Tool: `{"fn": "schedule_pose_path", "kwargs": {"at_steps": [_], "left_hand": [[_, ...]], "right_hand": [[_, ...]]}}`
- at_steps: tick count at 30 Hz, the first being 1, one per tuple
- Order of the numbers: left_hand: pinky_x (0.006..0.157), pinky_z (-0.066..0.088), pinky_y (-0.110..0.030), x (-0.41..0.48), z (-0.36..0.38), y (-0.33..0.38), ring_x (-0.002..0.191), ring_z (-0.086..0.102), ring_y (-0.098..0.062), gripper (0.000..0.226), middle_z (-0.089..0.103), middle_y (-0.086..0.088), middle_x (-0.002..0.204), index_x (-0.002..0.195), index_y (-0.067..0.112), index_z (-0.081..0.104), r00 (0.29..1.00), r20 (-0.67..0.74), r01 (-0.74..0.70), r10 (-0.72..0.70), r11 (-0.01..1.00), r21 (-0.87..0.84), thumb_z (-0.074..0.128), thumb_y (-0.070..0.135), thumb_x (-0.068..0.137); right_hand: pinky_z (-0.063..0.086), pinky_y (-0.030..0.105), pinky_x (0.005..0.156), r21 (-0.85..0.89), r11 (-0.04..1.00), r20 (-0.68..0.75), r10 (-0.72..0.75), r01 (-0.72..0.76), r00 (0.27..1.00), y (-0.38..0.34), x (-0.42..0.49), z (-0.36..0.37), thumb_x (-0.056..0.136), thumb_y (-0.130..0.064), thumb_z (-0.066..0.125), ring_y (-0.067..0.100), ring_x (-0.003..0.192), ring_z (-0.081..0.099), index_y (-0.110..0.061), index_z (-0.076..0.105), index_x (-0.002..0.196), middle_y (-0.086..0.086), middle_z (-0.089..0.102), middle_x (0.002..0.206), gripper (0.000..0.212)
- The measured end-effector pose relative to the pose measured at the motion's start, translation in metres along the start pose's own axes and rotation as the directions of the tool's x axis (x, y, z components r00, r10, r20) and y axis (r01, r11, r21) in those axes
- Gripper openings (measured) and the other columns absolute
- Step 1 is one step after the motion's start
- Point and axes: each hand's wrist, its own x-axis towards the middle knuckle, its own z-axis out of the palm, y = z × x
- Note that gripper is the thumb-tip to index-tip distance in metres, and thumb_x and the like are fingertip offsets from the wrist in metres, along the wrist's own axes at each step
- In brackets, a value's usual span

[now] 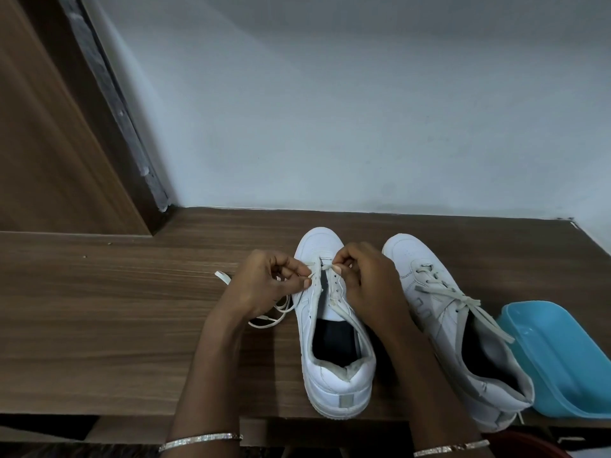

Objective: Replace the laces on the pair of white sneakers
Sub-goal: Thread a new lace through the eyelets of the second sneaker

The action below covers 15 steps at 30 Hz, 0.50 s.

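Two white sneakers stand side by side on a wooden shelf, toes toward the wall. Over the eyelets of the left sneaker [334, 368], my left hand [264, 282] pinches a white lace [274, 317] near the lowest eyelets. Slack from that lace trails in loops on the wood to the left. My right hand [367, 279] pinches the other end of the lace at the same row. Most eyelets of this shoe are bare. The right sneaker [439, 312] is laced, its loose ends draped toward the right.
A light blue plastic tray [562, 365] lies at the right edge, touching the right sneaker. The wooden shelf [115, 309] runs left. A pale wall rises behind and a dark wooden panel [49, 143] stands at the back left.
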Motion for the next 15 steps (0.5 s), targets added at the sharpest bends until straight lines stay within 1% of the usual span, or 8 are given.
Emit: {"fn": "schedule_pose_path", "kwargs": {"at_steps": [2,4,6,9,11,13,15], "left_hand": [[0.059,0.045,-0.02,0.0,0.001,0.0,0.057,0.056,-0.004,0.013,0.068,0.001,0.065,0.088,0.012,0.077,1.0,-0.005,0.003,-0.003,1.0,0.03,0.083,0.007,0.078],[0.061,0.046,-0.024,-0.001,0.0,0.001,0.059,0.056,-0.007,0.014,0.068,-0.002,0.067,0.085,0.013,0.076,1.0,0.005,0.007,-0.007,0.998,0.055,0.082,0.003,0.078],[0.063,0.047,-0.026,-0.001,-0.001,0.0,0.061,0.056,-0.011,0.015,0.068,-0.003,0.068,0.082,0.013,0.075,1.0,0.01,0.009,-0.01,0.998,0.066,0.08,-0.001,0.077],[0.063,0.048,-0.025,-0.003,-0.006,-0.001,0.062,0.057,-0.009,0.015,0.07,-0.005,0.072,0.082,0.011,0.075,1.0,0.002,0.002,-0.002,0.996,0.086,0.08,-0.002,0.076],[0.063,0.049,-0.024,-0.004,-0.009,-0.002,0.062,0.059,-0.007,0.017,0.072,-0.008,0.076,0.081,0.012,0.075,1.0,0.018,-0.009,0.007,0.994,0.108,0.081,-0.002,0.076],[0.062,0.049,-0.023,-0.005,-0.011,-0.003,0.06,0.059,-0.005,0.018,0.07,-0.002,0.07,0.079,0.012,0.075,0.999,0.045,0.003,-0.009,0.992,0.13,0.081,-0.004,0.075],[0.063,0.05,-0.025,-0.007,-0.014,-0.004,0.061,0.06,-0.006,0.019,0.069,0.002,0.067,0.077,0.013,0.075,0.995,0.09,0.03,-0.044,0.988,0.15,0.08,-0.005,0.075]], "right_hand": [[0.046,0.034,0.072,-0.023,0.999,0.003,-0.024,0.024,1.0,0.002,0.0,0.004,0.088,-0.006,0.064,0.014,0.082,0.054,-0.02,0.062,0.086,-0.013,0.056,0.087,0.015],[0.047,0.039,0.074,-0.017,0.999,0.016,-0.028,0.028,0.999,0.006,0.001,0.006,0.088,-0.008,0.06,0.017,0.084,0.054,-0.024,0.06,0.087,-0.013,0.054,0.088,0.016],[0.047,0.04,0.076,0.01,0.999,0.031,-0.032,0.031,0.999,0.008,0.001,0.005,0.087,-0.012,0.057,0.018,0.084,0.054,-0.027,0.059,0.087,-0.016,0.052,0.088,0.015],[0.049,0.04,0.079,0.046,0.998,0.048,-0.045,0.043,0.998,0.004,0.0,0.002,0.087,-0.014,0.057,0.015,0.085,0.056,-0.028,0.06,0.087,-0.014,0.056,0.089,0.014],[0.05,0.039,0.08,0.06,0.997,0.047,-0.055,0.052,0.997,0.003,0.0,0.0,0.087,-0.009,0.062,0.012,0.085,0.058,-0.025,0.063,0.088,-0.012,0.059,0.09,0.016],[0.051,0.037,0.079,0.086,0.995,0.05,-0.052,0.048,0.997,0.002,0.001,-0.003,0.086,-0.002,0.064,0.011,0.085,0.06,-0.023,0.067,0.089,-0.01,0.062,0.09,0.021],[0.053,0.034,0.078,0.109,0.994,0.073,-0.007,-0.001,0.997,0.0,0.001,-0.006,0.084,0.004,0.061,0.008,0.085,0.061,-0.024,0.07,0.089,-0.01,0.064,0.091,0.03]]}}
